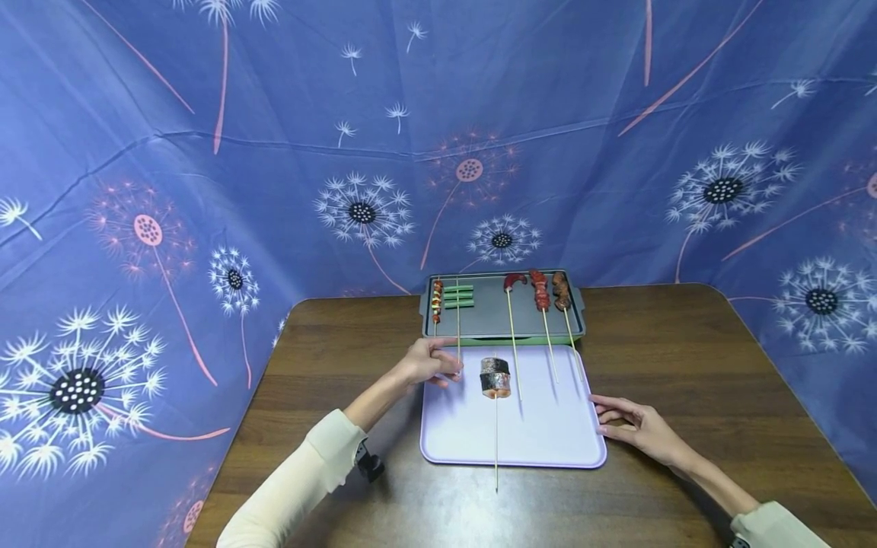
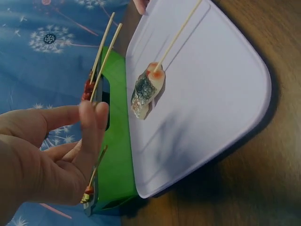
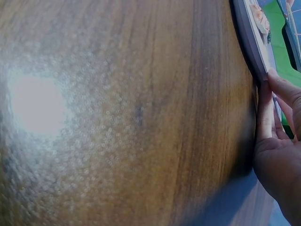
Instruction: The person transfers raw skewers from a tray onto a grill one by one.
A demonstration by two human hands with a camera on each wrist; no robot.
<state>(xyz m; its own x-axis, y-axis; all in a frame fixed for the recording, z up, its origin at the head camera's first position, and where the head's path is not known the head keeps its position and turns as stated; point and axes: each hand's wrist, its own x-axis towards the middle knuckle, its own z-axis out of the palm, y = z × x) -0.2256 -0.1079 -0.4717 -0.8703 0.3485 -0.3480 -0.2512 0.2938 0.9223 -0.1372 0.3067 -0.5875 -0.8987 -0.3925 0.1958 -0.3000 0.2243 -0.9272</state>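
My left hand (image 1: 430,362) pinches the lower end of a wooden stick whose skewer of green vegetable pieces (image 1: 459,297) lies over the grill pan (image 1: 483,308). In the left wrist view, the thumb and fingers meet beside the green side of the grill, and the hand hides the skewer's food. At the right, my right hand (image 1: 640,430) grips the edge of a pale lilac tray (image 1: 548,441), thumb on top and fingers beneath. On that tray lies a fish skewer (image 1: 495,378) with dark-skinned chunks, its stick reaching past the front rim.
Left of the green skewer is a small mixed skewer (image 1: 436,301). To the right lie a red curled skewer (image 1: 514,281), a red meat skewer (image 1: 540,291) and a brown meat skewer (image 1: 561,291), their sticks overhanging the tray. A dandelion-print cloth (image 1: 589,190) hangs behind the wooden table (image 1: 719,365).
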